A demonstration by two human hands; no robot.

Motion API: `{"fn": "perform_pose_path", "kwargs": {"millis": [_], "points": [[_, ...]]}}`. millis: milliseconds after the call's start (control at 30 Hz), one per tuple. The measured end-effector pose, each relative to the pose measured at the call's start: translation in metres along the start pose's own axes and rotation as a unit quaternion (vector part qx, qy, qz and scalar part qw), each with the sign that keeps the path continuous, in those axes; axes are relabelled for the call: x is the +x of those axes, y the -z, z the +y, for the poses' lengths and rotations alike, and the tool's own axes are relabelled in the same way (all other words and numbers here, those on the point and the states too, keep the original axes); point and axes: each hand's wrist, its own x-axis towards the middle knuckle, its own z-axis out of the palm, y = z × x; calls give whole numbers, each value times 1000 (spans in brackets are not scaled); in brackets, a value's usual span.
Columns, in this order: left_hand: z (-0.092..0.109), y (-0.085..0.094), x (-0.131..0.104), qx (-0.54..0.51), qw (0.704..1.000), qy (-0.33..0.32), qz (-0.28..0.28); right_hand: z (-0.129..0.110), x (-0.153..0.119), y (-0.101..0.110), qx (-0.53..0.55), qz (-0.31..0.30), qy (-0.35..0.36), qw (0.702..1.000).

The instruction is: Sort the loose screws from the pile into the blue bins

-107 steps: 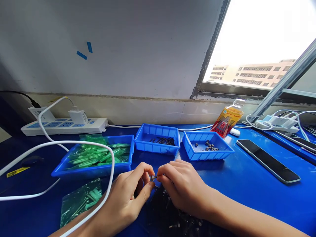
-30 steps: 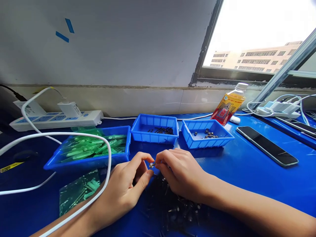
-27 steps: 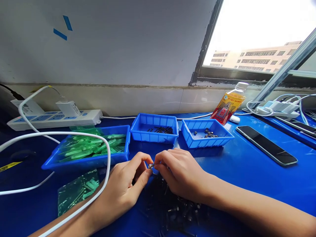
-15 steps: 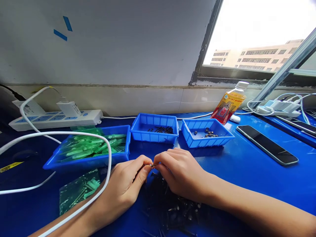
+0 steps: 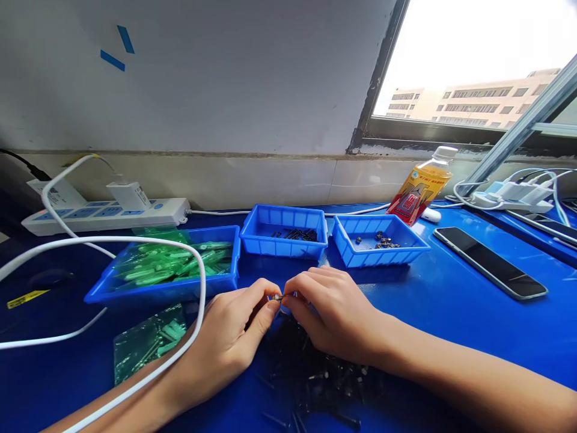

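My left hand (image 5: 229,343) and my right hand (image 5: 331,316) meet fingertip to fingertip over the blue table. Between them they pinch one small screw with a metal piece on it (image 5: 277,297). Just below the hands lies a loose pile of black screws (image 5: 315,376). Behind the hands stand three blue trays: a large one with green plastic bags (image 5: 171,267), a middle one with black screws (image 5: 285,231), and a right one with small metal nuts (image 5: 378,242).
A white cable (image 5: 135,252) loops over my left forearm and the large tray. A green bag (image 5: 146,343) lies at the left front. A power strip (image 5: 106,213), a bottle (image 5: 419,187), a phone (image 5: 489,261) and chargers (image 5: 509,195) line the back and right.
Both hands stay together on the small screw, with the fingertips shifting slightly against each other. The view has drifted a little; nothing else moved.
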Motion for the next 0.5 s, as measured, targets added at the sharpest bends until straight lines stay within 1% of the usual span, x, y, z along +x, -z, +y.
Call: {"fn": "perform_pose_path", "kwargs": {"millis": [100,233,367,500], "points": [[1,1,0,-5,1000,-9,6,0,0,-1,2,16,6,1000],[2,1,0,3,1000,-10,3,1,0,-1,-13,6,23,1000],[2,1,-1,2,1000,0,-8,1,1,0,-6,-8,13,1000],[0,-1,-2,-7,1000,21,12,1,1,2,5,-11,13,1000]]}}
